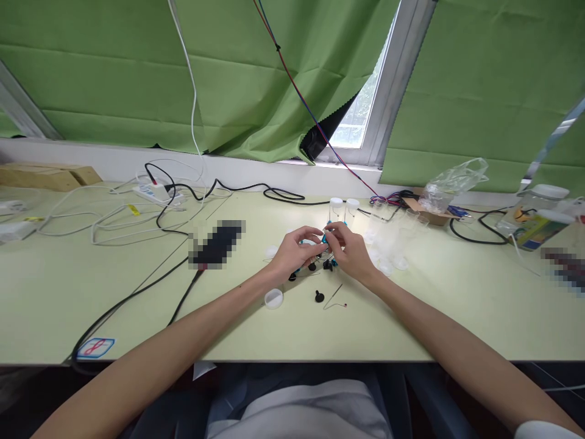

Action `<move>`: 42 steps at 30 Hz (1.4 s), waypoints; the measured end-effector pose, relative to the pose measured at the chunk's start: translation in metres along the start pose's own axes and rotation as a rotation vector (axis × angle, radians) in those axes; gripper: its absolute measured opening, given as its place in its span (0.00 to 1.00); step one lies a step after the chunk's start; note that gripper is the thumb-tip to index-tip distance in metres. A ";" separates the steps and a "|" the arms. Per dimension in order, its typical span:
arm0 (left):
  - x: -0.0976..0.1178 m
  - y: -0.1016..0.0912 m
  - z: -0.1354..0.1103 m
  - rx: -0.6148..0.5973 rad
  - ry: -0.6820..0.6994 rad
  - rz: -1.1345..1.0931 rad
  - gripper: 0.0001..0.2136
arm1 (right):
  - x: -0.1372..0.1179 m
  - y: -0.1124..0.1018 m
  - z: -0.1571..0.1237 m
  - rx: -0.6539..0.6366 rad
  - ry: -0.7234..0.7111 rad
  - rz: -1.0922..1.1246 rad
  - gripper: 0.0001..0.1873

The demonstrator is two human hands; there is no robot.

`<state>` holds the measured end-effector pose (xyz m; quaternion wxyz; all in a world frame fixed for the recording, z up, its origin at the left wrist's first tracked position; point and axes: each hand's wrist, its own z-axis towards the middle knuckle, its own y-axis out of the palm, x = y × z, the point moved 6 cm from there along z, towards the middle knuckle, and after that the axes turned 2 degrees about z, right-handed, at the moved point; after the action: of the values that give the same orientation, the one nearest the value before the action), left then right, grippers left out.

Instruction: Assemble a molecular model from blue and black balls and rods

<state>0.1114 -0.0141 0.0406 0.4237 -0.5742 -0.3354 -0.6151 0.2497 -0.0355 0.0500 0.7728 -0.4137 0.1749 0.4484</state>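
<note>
My left hand [295,250] and my right hand [351,251] meet above the table, fingertips pinched together. Between them is a small shiny blue part [325,239], mostly covered by the fingers, so its kind is unclear. Under and around the hands lie small black and blue pieces, partly hidden. Nearer to me are a black round piece with a short stem [319,296], a thin bent wire [329,300] with a dark red tip, and a round white lid [273,299]. Just behind the hands stand two clear tubes with white caps [336,202].
Clear plastic cups [386,244] cluster right of my hands. A cardboard box [429,210] with a plastic bag and a clear jar [543,198] are farther right. To the left lie a pixelated dark object [217,244], black and white cables, and a power strip [158,194].
</note>
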 end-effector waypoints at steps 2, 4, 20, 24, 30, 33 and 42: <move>0.003 0.001 -0.001 -0.005 0.035 0.041 0.19 | 0.000 0.000 0.000 -0.003 0.002 0.005 0.11; 0.005 0.001 -0.002 -0.002 0.073 0.098 0.18 | 0.000 0.000 -0.001 -0.006 0.005 0.014 0.11; 0.007 -0.002 -0.003 0.114 0.302 0.459 0.12 | -0.002 0.004 -0.002 -0.042 -0.037 0.085 0.11; 0.010 -0.003 -0.004 0.159 0.380 0.554 0.10 | -0.002 0.004 -0.003 -0.046 -0.041 0.097 0.11; 0.010 -0.001 -0.005 0.160 0.439 0.619 0.08 | -0.001 0.005 -0.003 -0.048 -0.047 0.112 0.11; 0.010 0.000 -0.006 0.162 0.465 0.633 0.08 | -0.001 0.005 -0.003 -0.048 -0.051 0.116 0.11; 0.014 -0.002 -0.006 0.204 0.544 0.642 0.05 | -0.001 0.002 -0.002 -0.021 0.000 0.119 0.12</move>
<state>0.1072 -0.0201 0.0544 0.7213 -0.4214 -0.0749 -0.5446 0.2474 -0.0371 0.0487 0.7404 -0.4106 0.1947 0.4953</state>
